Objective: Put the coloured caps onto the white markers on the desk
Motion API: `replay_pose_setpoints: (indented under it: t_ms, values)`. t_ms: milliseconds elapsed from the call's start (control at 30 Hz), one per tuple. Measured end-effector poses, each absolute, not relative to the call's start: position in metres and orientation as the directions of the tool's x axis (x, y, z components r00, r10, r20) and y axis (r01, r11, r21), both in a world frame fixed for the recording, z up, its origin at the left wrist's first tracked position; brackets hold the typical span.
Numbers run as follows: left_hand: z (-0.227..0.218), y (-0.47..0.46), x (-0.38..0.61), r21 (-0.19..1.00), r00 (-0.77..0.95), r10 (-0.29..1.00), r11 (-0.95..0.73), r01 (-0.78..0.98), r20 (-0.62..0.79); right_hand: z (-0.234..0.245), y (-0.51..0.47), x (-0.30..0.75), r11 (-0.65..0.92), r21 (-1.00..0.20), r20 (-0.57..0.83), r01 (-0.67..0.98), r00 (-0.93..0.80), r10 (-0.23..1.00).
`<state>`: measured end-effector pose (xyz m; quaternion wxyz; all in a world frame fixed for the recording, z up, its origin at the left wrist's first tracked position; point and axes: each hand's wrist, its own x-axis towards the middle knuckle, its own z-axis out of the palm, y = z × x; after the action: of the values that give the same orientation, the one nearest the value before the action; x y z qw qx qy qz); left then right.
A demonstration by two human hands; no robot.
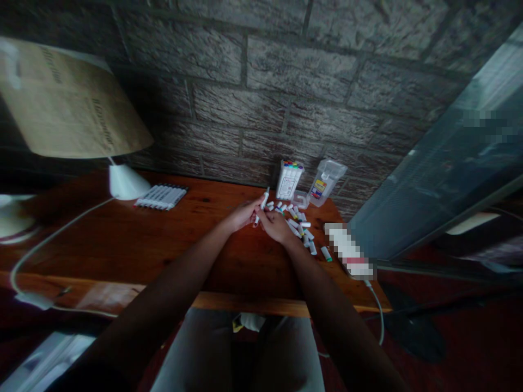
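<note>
A white marker [265, 200] stands at a slant between my two hands, its narrow grey tip pointing up and a dark red end at the bottom. My left hand [244, 214] is closed around it from the left. From the right, my right hand [275, 225] is closed with its fingers against the marker's lower part. Loose white marker caps [305, 224], some with coloured ends, lie scattered just right of my right hand. A row of white markers [161, 196] lies side by side on the left of the wooden table.
Against the brick wall stand a clear case of markers [289, 179] with coloured tops and an open clear plastic case [324, 182]. A lamp [126, 182] is at the left, its cord over the table edge [249, 303]. A pixelated white object [351, 253] lies at right.
</note>
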<state>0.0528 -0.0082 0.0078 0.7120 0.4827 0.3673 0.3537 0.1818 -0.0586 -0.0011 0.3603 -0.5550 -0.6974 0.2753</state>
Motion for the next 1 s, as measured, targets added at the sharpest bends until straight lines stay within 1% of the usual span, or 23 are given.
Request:
replay_pose_setpoints:
  t_ms: [200, 333, 667, 800, 1000]
  values:
    - [0.0082, -0.0094, 0.0533, 0.946, 0.476, 0.863, 0.278, -0.168, -0.169, 0.0001, -0.0594, 0.1825, 0.252, -0.785, 0.201, 0.566, -0.154, 0.968]
    - [0.0059, -0.0080, 0.0535, 0.950, 0.496, 0.853, 0.270, -0.157, -0.161, -0.0011, -0.0592, 0.1825, 0.248, -0.786, 0.202, 0.567, -0.145, 0.969]
    - [0.0072, -0.0102, 0.0546, 0.967, 0.482, 0.866, 0.221, -0.124, -0.136, 0.0018, -0.0616, 0.1831, 0.239, -0.768, 0.181, 0.594, -0.157, 0.971]
    - [0.0058, -0.0096, 0.0546, 0.973, 0.490, 0.864, 0.196, -0.125, -0.111, 0.0014, -0.0609, 0.1839, 0.256, -0.754, 0.187, 0.605, -0.176, 0.967]
    - [0.0000, -0.0053, 0.0553, 0.972, 0.480, 0.870, 0.196, -0.128, -0.112, 0.0002, -0.0602, 0.1844, 0.264, -0.763, 0.193, 0.590, -0.182, 0.964]
